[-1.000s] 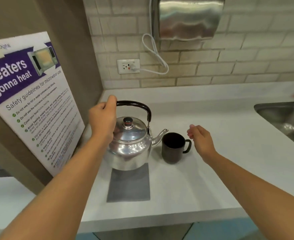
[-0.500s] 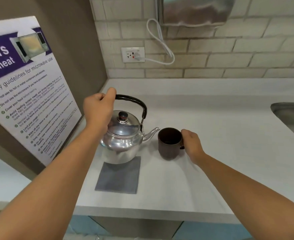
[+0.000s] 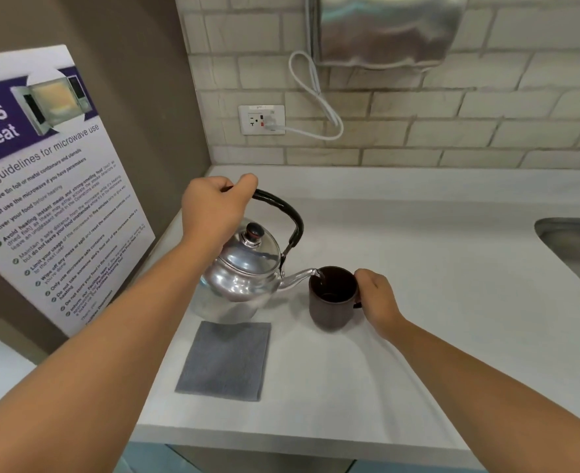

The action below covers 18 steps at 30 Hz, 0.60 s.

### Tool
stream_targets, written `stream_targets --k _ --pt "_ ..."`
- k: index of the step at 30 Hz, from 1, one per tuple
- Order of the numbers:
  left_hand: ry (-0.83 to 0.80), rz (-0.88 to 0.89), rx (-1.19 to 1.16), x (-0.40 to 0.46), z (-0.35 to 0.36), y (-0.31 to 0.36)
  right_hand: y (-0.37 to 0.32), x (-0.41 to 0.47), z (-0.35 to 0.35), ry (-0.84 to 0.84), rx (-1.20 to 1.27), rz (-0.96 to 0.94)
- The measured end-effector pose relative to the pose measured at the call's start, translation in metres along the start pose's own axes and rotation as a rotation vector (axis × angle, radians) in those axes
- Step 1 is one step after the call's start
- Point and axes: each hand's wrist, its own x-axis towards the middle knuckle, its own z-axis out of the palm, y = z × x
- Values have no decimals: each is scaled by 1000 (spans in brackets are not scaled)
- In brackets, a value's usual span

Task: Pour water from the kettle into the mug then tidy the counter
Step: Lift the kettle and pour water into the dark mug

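A shiny metal kettle [image 3: 244,274] with a black handle is lifted off the counter and tilted to the right. My left hand [image 3: 213,209] grips the top of its handle. The spout reaches over the rim of a dark brown mug [image 3: 331,302], and a thin stream of water runs into it. The mug stands upright on the white counter [image 3: 435,285]. My right hand [image 3: 377,298] is closed around the mug's handle on its right side, hiding most of that handle.
A grey folded cloth [image 3: 225,360] lies flat in front of the kettle. A microwave safety poster [image 3: 43,186] leans on the left wall. A steel sink [image 3: 575,247] sits at the right edge. A wall outlet [image 3: 261,119] with a white cord and a steel dispenser [image 3: 384,29] hang behind.
My left hand raised the kettle off the cloth and tipped its spout over the mug; water now flows. My right hand reached the mug and closed on its handle.
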Motion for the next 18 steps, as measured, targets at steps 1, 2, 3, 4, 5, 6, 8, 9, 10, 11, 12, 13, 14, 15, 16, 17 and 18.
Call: stream_targets --k 1,2,3,4,5,6,8,9,10,11,12,13,14,15,16,17,18 --pt "-11 24 18 1 2 2 1 0 0 1 -1 -3" --pt "-21 44 32 2 3 5 2 0 0 1 -2 -6" --pt "-28 57 41 3 4 7 2 1 0 2 -3 -8" --pt "-32 63 48 4 5 9 2 1 0 1 -6 -10" --pt "-36 67 56 5 6 12 2 1 0 1 -8 -13" --pt "-41 74 68 5 6 14 2 1 0 0 -11 -15" --pt "-52 93 104 6 7 19 2 1 -1 -4 -15 -20" --pt "-58 99 122 7 7 22 2 1 -1 -7 -16 -22" --pt "-63 103 137 7 7 24 2 1 -1 -9 -14 -23" --pt "-69 107 148 7 7 26 2 1 -1 -11 -9 -23" --pt "-73 116 157 8 7 28 2 1 -1 -12 -3 -19" --pt "-76 128 163 8 7 30 2 1 -1 -13 2 -12" --pt "-77 138 170 8 7 32 2 1 -1 -12 6 -6" --pt "-80 148 179 8 6 34 2 2 -1 -10 7 -2" --pt "-84 158 189 8 6 36 2 2 -1 -8 7 0" --pt "-91 169 199 9 5 38 1 2 -1 -6 6 1" --pt "-98 180 211 9 4 40 1 2 -1 -4 6 2"
